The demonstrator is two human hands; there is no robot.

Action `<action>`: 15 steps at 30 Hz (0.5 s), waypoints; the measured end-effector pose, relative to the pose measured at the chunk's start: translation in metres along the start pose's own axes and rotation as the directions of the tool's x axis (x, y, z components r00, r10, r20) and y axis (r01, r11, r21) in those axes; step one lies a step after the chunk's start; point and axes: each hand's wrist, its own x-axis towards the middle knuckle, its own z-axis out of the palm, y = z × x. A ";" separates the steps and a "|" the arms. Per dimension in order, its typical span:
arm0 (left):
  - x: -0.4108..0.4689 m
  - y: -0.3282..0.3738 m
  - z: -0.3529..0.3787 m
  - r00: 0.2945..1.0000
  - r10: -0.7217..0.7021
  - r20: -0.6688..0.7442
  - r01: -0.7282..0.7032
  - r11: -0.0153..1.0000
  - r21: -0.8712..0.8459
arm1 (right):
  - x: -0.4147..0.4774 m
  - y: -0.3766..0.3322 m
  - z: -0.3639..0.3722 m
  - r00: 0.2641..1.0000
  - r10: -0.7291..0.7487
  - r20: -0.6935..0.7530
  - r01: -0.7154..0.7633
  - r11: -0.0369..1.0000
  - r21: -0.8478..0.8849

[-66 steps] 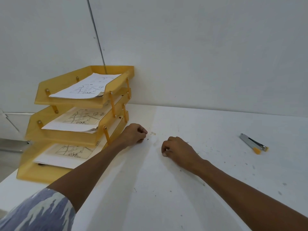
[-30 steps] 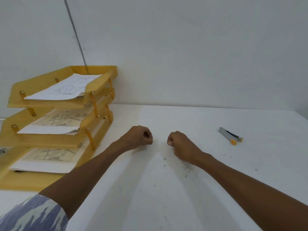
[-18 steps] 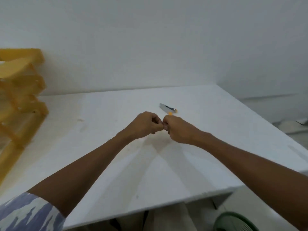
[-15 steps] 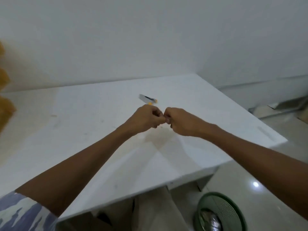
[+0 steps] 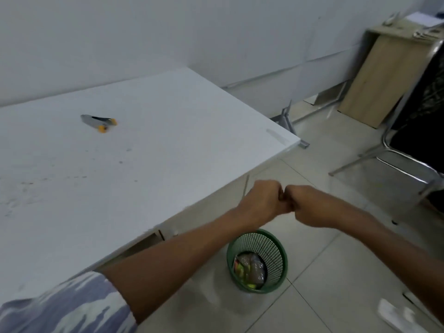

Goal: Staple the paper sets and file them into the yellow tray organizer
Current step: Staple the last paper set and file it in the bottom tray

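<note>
Stapler (image 5: 98, 121) on table (image 5: 168, 145), well apart from left hand (image 5: 262, 200) and right hand (image 5: 310, 205), fisted, knuckles touching

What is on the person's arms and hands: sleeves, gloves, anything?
Left hand and right hand are bare: no gloves, rings or watch visible. On the left, a short sleeve, blue-grey with a jagged white pattern, ends near the elbow. The right forearm is bare, no sleeve in view.
</note>
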 end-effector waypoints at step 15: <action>0.053 -0.078 0.136 0.954 -0.203 0.220 0.161 0.968 0.194 | 0.072 0.078 0.179 0.983 0.172 -0.069 -0.134 0.919 0.371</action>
